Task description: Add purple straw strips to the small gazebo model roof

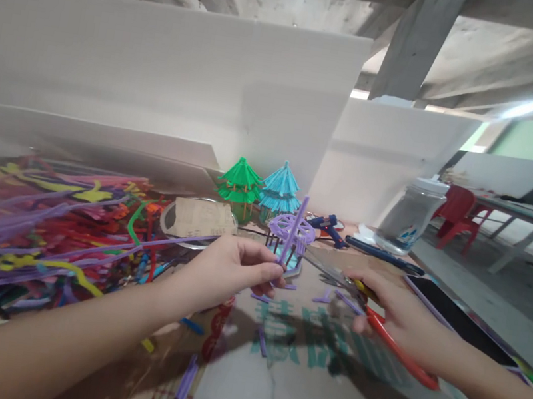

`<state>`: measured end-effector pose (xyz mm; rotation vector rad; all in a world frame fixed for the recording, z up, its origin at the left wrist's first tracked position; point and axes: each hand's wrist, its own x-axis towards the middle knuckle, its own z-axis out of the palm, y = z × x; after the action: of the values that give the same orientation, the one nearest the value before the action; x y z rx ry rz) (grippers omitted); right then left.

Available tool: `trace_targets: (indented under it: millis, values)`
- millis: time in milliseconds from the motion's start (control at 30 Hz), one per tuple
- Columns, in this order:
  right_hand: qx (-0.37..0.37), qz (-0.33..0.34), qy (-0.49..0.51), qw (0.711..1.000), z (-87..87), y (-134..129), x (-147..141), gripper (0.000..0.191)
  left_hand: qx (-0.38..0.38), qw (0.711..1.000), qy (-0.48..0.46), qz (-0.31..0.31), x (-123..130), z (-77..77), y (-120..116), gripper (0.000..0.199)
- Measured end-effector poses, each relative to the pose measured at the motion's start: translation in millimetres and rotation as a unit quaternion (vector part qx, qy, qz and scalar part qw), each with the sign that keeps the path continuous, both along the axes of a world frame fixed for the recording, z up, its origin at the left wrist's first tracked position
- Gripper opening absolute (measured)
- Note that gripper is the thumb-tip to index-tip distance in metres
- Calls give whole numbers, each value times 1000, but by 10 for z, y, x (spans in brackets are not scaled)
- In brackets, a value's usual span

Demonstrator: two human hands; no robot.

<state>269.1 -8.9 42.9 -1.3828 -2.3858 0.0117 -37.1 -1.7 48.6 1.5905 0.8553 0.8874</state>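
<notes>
Between thumb and fingers, my left hand (255,268) pinches an upright purple pipe cleaner (296,228). My right hand (385,299) is closed on scissors with red and yellow handles (399,352); their blades point left toward the pipe cleaner. Just behind the pipe cleaner stands a small model with a round purple lattice top (309,232) on dark posts. Short purple pieces (263,340) lie on the cardboard (237,384) below my hands. Farther back are a green tiered-roof model (240,185) and a light blue one (281,192).
A heap of colourful pipe cleaners (65,221) covers the left side. Behind lie a round tin with a card (205,220) and a dark blue tool (330,228). On the right are a clear bottle (411,216), a dark blue-handled tool (379,252) and a phone (459,321).
</notes>
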Motion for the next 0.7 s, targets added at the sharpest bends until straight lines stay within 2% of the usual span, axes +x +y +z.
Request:
trace_targets:
  millis: [233, 433, 700]
  values:
    - [-47, 24, -15, 998, 27, -135, -226, 48, -6, 998, 60, -2, 56, -58, -31, 15]
    - [-38, 51, -34, 997, 9, -137, -250, 42, -52, 997, 39, -29, 76, -207, 31, 17]
    - [-20, 66, -54, 996, -7, -127, -231, 45, -73, 996, 29, -38, 117, -138, -3, 10]
